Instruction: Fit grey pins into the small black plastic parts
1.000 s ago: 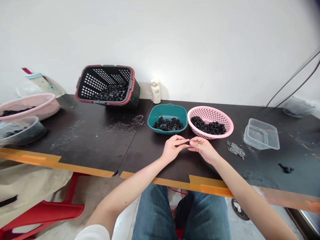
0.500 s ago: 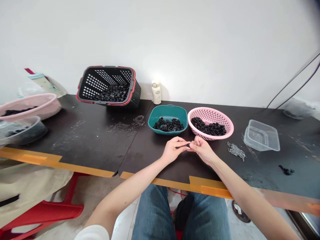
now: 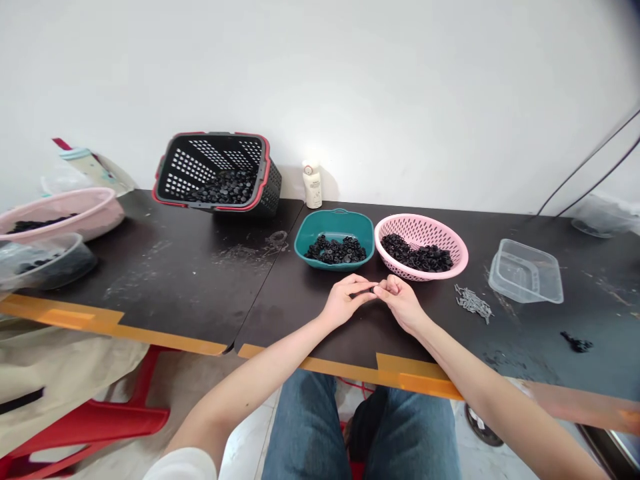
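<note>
Over the dark surface (image 3: 295,307), from the head view, both forearms angle inward so the fingertips meet. The left hand (image 3: 345,299) pinches a small dark piece (image 3: 374,289) between straightened forefinger and thumb; the right hand (image 3: 403,303), fingers curled, has its grip closed on the same piece, nearer the person than the teal tub (image 3: 335,222) and pink basket (image 3: 425,228).

Teal tub (image 3: 330,223) — smooth plstc; tabletop (image 3: 295,307) — matt w/ scuffs.
</note>
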{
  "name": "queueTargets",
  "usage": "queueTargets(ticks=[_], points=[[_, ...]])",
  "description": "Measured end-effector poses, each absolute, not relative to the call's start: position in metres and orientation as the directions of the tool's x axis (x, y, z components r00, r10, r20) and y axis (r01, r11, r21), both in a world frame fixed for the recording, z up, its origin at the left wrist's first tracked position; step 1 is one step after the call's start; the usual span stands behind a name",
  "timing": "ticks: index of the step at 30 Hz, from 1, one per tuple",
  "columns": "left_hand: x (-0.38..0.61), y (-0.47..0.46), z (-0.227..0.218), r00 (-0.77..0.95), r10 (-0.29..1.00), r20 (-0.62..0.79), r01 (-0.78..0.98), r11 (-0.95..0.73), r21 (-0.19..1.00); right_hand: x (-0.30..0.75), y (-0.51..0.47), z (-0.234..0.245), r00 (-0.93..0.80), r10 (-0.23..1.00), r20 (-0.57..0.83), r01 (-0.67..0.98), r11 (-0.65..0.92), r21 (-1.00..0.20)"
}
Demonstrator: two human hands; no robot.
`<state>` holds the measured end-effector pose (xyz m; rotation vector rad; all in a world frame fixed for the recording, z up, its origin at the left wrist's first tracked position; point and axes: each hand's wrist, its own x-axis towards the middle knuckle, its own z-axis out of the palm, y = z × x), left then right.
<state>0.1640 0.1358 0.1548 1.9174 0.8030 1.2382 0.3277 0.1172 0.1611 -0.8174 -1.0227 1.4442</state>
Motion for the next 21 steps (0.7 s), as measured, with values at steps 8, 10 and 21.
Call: queueTargets(ticks=[8,10,21], points=[[0.167,0.138,0.155,0.411,0.844,0.344,0.095,-0.415,0.905,0.328,0.119,0.161,-0.270,0.958,-0.097,-0.474,-0.220,-0.853],[0.166,0.137,0.155,0.401,0.846,0.351,0.143,-0.436,0.888,0.330,0.119,0.162,-0.275,0.955,-0.108,-0.479,-0.233,-0.846],[0.163,0.127,0.160,0.441,0.769,0.462,0.244,-0.598,0.764,0.326,0.113,0.162,-0.134,0.987,0.083,-0.286,0.042,-0.957]])
